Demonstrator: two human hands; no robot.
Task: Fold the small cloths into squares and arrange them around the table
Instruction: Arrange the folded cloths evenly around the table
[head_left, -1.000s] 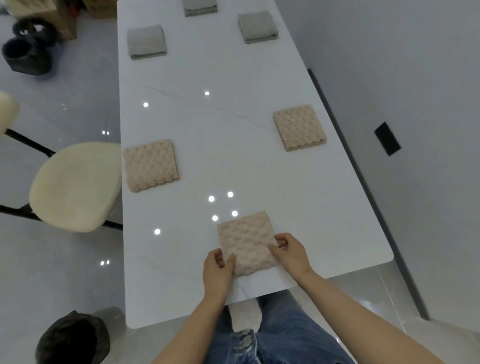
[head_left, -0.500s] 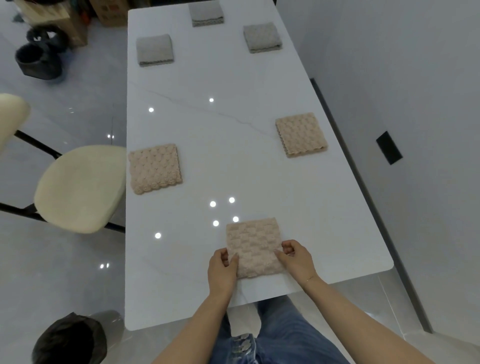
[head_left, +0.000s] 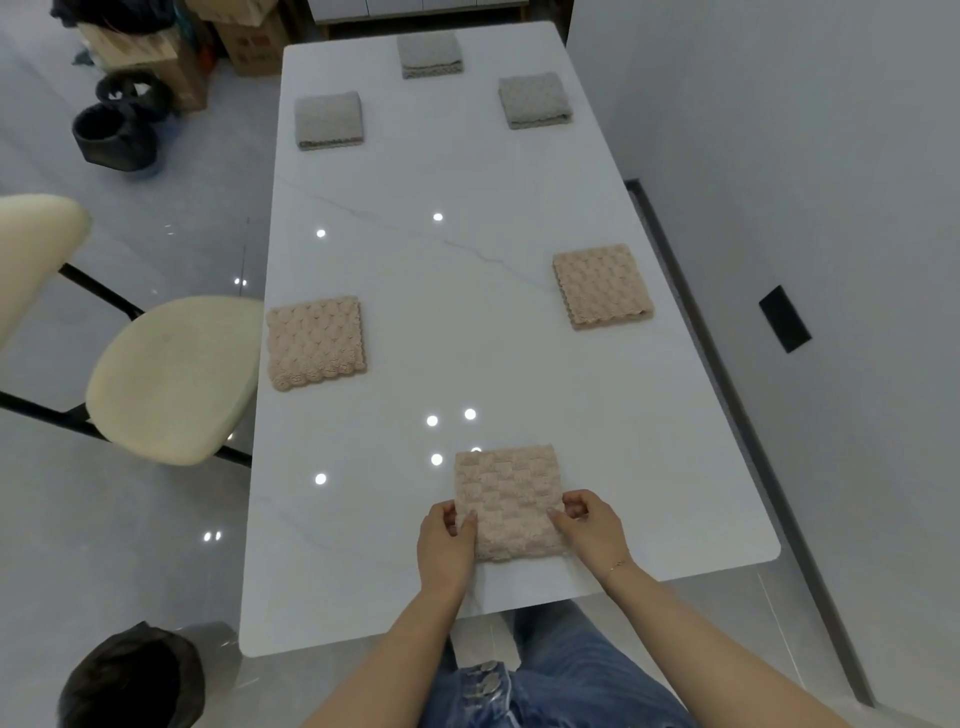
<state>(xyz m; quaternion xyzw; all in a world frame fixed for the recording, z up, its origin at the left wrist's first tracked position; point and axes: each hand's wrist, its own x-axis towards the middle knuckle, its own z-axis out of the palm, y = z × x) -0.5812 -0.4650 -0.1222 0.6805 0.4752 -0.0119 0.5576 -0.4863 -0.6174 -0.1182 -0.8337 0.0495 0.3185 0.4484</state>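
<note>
A folded beige cloth (head_left: 509, 493) lies square near the front edge of the white table (head_left: 467, 312). My left hand (head_left: 445, 545) pinches its near left corner with curled fingers. My right hand (head_left: 592, 527) grips its right edge near the front corner. Two more folded beige cloths sit mid-table, one at the left edge (head_left: 314, 340) and one at the right edge (head_left: 602, 286). Three folded grey cloths lie at the far end: left (head_left: 328, 119), middle (head_left: 430, 53), right (head_left: 534, 100).
A cream chair (head_left: 171, 374) stands at the table's left side. Black pots (head_left: 117, 130) and cardboard boxes (head_left: 156, 57) sit on the floor at the far left. A dark bag (head_left: 135, 675) lies at the near left. A grey wall (head_left: 805, 208) runs close along the right.
The cloth between my hands has turned from a tilt to lie square with the table edge. Both hands stayed on its near corners.
</note>
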